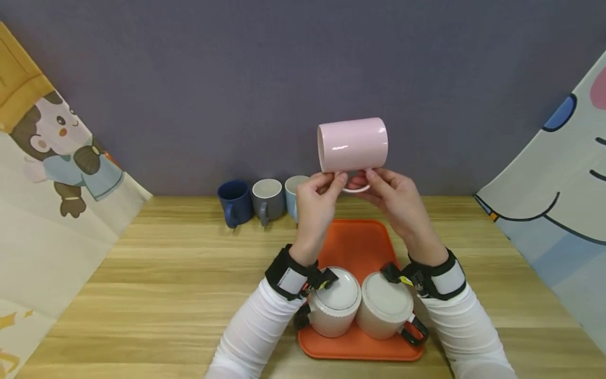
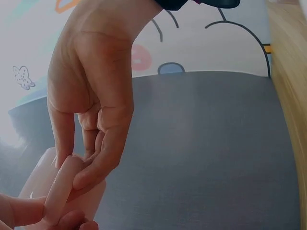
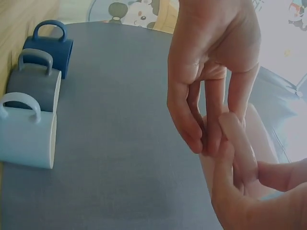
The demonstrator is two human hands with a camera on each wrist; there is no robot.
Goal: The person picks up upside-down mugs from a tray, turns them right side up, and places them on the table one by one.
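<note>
White mugs (image 1: 360,308) on orange tray (image 1: 360,247) — wooden table (image 1: 180,273), grey wall (image 1: 236,79).

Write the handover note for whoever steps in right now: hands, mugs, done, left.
Left hand: fingers pinch the handle of the pink mug.
Right hand: fingers pinch the same handle from the other side.
Pink mug: held on its side in the air above the orange tray, mouth to the left, handle down.
Done: two white mugs stand upside down on the tray's near end.
Left: pink mug not yet set down; dark blue, grey and light blue mugs stand by the wall.
</note>
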